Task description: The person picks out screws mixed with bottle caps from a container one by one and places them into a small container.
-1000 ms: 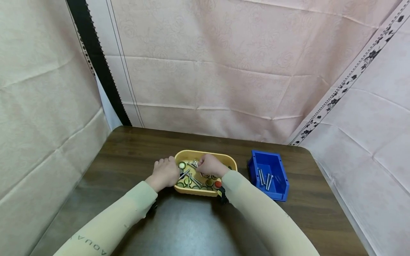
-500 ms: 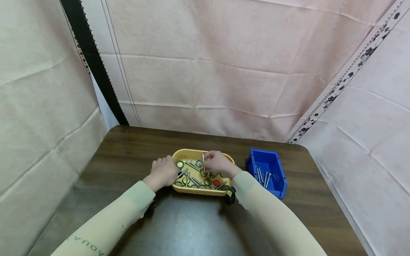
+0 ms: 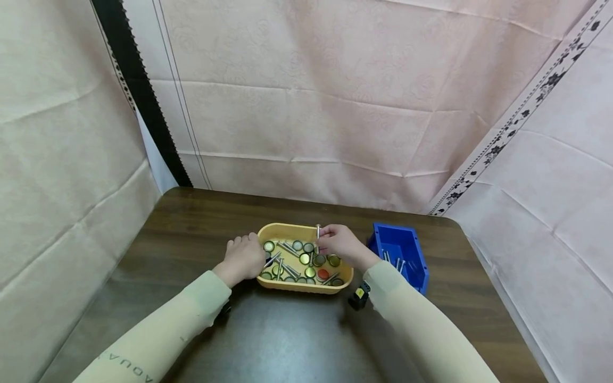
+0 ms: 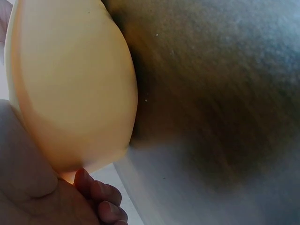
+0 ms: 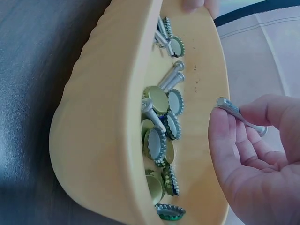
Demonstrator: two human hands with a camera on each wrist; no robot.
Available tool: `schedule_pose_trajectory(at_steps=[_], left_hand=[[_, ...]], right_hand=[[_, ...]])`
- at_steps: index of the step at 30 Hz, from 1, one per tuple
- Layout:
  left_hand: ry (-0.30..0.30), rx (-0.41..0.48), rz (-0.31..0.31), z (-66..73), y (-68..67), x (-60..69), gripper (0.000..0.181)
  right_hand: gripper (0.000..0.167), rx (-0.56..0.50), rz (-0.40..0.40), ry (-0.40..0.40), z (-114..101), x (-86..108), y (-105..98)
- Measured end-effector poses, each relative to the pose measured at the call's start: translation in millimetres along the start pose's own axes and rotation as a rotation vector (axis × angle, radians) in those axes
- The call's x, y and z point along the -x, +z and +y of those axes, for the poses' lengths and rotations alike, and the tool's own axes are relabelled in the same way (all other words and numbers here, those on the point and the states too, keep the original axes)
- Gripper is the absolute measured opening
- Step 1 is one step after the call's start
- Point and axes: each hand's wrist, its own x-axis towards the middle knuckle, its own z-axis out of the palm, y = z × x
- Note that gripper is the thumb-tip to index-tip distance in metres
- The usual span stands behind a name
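The right hand point(image 3: 342, 242) pinches a silver bolt point(image 5: 229, 107) between thumb and fingers, at about 2 o'clock from the middle of the yellow tray point(image 3: 301, 288). In the head view the bolt stands nearly upright, at 9 o'clock from that hand, its head up. The left hand point(image 3: 241, 259) grips the tray's end at 9 o'clock, fingers curled at the rim; from it, the held bolt lies between 2 and 3 o'clock, well apart. Inside the tray, loose bolts point(image 3: 290, 272) lie among bottle caps point(image 3: 309, 272), with a red cap point(image 3: 323, 274) towards 4 o'clock. The blue bin point(image 3: 395, 230) sits on the counter point(image 3: 287, 330) at 3 o'clock from the tray, near the right hand, with several bolts in it, partly hidden by the right sleeve point(image 3: 416, 314).
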Motion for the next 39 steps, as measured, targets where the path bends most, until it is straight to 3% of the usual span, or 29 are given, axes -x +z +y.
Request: schedule_pose_trajectory(at_steps=[13,24,39], left_hand=[[0.007,0.003,0.000,-0.3,-1.7,0.5,0.026],[-0.004,0.005,-0.011,-0.1,-1.4,0.4,0.027],[0.001,0.009,0.001,0.1,1.0,-0.6,0.028]], right_hand=[[0.025,-0.127,0.021,0.019,5,5.6,-15],[0.034,-0.141,0.038,0.049,10,10.6,-22],[0.030,-0.163,0.077,0.033,14,23.6,-40]])
